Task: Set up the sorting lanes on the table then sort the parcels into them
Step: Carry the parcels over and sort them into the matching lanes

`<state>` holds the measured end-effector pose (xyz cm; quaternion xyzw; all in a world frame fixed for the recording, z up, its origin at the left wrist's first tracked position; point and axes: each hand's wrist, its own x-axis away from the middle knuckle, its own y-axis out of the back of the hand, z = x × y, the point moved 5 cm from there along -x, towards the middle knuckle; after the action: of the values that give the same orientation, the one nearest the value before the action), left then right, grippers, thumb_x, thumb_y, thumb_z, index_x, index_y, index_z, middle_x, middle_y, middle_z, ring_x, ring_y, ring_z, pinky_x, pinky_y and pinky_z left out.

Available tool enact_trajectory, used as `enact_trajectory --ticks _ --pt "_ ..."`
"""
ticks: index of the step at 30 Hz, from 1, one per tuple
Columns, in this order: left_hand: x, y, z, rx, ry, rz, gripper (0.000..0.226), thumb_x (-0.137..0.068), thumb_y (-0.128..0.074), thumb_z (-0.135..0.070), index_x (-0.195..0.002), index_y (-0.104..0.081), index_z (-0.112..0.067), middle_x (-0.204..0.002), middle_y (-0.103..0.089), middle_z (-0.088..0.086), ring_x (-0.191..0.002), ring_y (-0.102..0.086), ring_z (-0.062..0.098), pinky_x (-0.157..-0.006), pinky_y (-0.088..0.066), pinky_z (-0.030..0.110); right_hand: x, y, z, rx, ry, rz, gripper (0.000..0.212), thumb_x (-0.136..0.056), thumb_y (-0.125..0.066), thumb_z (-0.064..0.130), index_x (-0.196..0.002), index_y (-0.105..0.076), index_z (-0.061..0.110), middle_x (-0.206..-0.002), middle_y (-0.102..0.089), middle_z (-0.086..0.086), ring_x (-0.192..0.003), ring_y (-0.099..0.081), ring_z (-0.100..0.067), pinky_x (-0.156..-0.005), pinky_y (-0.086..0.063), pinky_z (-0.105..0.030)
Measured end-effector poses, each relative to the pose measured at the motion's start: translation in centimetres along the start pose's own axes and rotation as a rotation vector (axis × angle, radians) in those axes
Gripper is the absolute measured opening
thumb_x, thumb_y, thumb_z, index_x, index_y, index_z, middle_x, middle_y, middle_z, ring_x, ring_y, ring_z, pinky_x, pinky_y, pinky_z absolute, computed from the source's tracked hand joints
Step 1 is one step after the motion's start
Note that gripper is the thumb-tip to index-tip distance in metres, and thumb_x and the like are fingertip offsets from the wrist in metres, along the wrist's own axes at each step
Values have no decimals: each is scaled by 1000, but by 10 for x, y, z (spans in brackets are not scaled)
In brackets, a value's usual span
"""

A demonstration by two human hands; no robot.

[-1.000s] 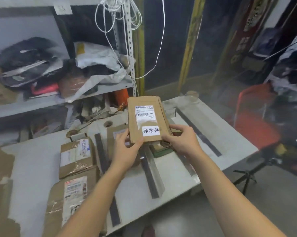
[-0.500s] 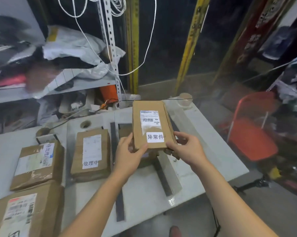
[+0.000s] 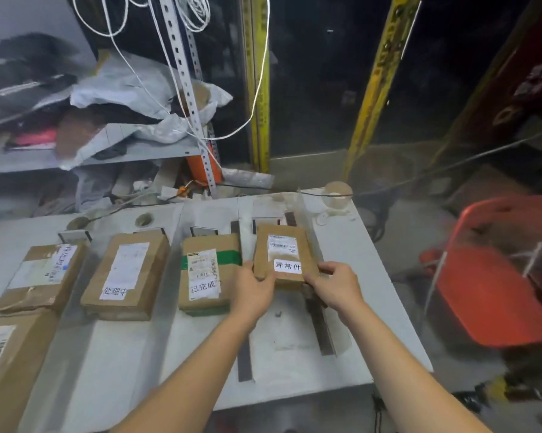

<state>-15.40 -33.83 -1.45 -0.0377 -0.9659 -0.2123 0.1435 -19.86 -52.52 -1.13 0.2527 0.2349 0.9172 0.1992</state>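
The parcels [image 3: 154,270] are showing matt brown cardboard with white paper labels [image 3: 287,265], while the table [image 3: 341,239] is looking smooth, dull white under dark matt tape strips [image 3: 321,329].

White sticker on the held parcel [image 3: 283,255] reads 异常件; the green-taped parcel [image 3: 209,273] says 已完成; the middle parcel [image 3: 124,273] says 处理中. The barcode print is too small to read.

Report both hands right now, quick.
Left hand: holding the brown parcel by its near left corner.
Right hand: holding the same parcel by its near right corner.
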Motion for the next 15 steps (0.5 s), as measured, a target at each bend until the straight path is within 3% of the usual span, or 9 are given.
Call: enact_trajectory --ticks 2,4,7,12,15 --pt "-7 -12 2 -44 60 -33 16 -89 -66 -27 -102 -66 -19 -88 -71 -4 -86 -68 19 -74 -56 31 -9 -2 1 80 15 14 10 -79 -72 37 -77 -66 29 -87 -72 2 -83 -67 -25 -74 -57 -34" --pt "-14 -21 9 -76 126 -62 23 -87 -64 -34 -99 -66 -16 -90 -71 1 -85 -68 23 -79 -58 40 -16 -6 -1 130 23 29 11 -81 -70 34 -80 -67 24 -80 -68 3 -81 -63 -25 -71 -53 -32" --pt "-23 -28 19 -148 196 -91 27 -88 -64 -34 -103 -65 -12 -97 -70 6 -90 -67 28 -81 -57 42 -23 -15 -3 197 26 31 21 -83 -68 37 -88 -71 17 -75 -63 3 -78 -62 -27 -62 -46 -29" --pt "-27 -31 30 -210 254 -106 21 -89 -64 -23 -103 -64 -7 -100 -69 9 -93 -65 31 -78 -55 36 -33 -32 -1 296 14 27 18 -89 -62 30 -94 -66 14 -86 -64 -4 -80 -58 -29 -63 -40 -27" --pt "-22 -36 26 -272 260 -74 20 -89 -60 -13 -106 -62 -4 -104 -66 11 -87 -58 27 -67 -44 29 -36 -42 -3 319 14 32 18 -89 -58 19 -101 -66 8 -101 -70 -11 -92 -63 -33 -64 -43 -28"
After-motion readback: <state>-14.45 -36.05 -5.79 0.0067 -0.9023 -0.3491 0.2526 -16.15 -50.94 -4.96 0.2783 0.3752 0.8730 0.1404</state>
